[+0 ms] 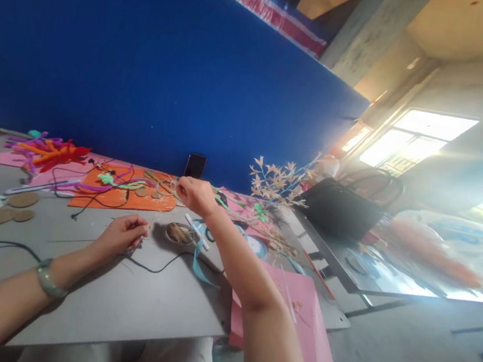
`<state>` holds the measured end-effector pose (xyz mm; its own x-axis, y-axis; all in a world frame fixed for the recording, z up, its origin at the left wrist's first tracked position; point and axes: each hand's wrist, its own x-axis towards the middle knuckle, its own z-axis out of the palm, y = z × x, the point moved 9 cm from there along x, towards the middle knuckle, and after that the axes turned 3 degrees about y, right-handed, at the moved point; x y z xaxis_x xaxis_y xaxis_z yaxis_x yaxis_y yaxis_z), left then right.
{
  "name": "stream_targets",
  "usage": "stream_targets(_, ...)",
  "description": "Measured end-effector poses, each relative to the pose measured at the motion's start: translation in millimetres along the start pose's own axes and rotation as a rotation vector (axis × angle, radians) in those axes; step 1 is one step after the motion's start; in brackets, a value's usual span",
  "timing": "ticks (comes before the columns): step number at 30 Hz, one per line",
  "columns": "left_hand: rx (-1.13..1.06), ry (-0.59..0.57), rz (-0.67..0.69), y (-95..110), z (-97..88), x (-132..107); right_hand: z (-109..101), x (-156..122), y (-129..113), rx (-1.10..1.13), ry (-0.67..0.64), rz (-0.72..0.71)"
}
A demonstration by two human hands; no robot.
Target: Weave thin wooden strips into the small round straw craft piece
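Observation:
My left hand [126, 232] hovers low over the grey table with its fingers pinched. A tiny pale bit shows at the fingertips, too small to name. Farther forward, my right hand [195, 195] is raised with curled fingers, and whatever it holds is hidden. Below and between the hands stands a small round container [179, 233] with brown fibre-like material in it. Beside it lie a white pen-like stick [197, 233] and a light blue ribbon [200, 265]. Orange paper [103, 193] carrying cords and small brown discs [141, 192] lies behind my left hand.
Colourful pipe cleaners [49, 151] and larger brown discs [22, 199] lie at the left. A phone [195, 166] leans on the blue panel [150, 64]. Pale dried flowers [279, 181] and pink paper [313, 316] are at the right. A black cable [155, 270] crosses the table.

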<state>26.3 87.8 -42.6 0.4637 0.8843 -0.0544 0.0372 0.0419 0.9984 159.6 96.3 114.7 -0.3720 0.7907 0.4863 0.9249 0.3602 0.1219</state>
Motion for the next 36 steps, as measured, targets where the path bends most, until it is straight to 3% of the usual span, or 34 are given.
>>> stream_targets(3,0.034,0.009,-0.004,-1,-0.4,-1,-2,-8,-10,-0.087,-0.162,-0.066)
stream_targets(8,0.005,0.019,0.003,0,1.8,-1,-30,-52,42,-0.177,-0.367,0.217)
stream_targets(11,-0.03,0.029,-0.009,0,2.6,-2,-48,-118,73,-0.258,-0.495,0.471)
stream_targets(14,-0.01,0.015,-0.016,0,5.2,-3,-55,-204,75,-0.247,-0.575,0.67)
stream_targets(17,0.0,-0.006,-0.007,3,9.2,-4,-52,-282,65,-0.248,-0.551,0.805)
stream_targets(21,-0.036,-0.005,-0.013,4,10.1,-4,-31,-350,61,-0.296,-0.563,0.878)
stream_targets(24,-0.043,0.022,-0.005,3,5.7,-3,-12,-364,60,-0.198,-0.564,0.848)
stream_targets(29,-0.038,0.036,0.015,-1,1.0,0,4,-347,52,-0.049,-0.525,0.698)
stream_targets(36,-0.031,0.014,0.003,-1,5.6,-1,7,-325,80,-0.023,-0.467,0.697)
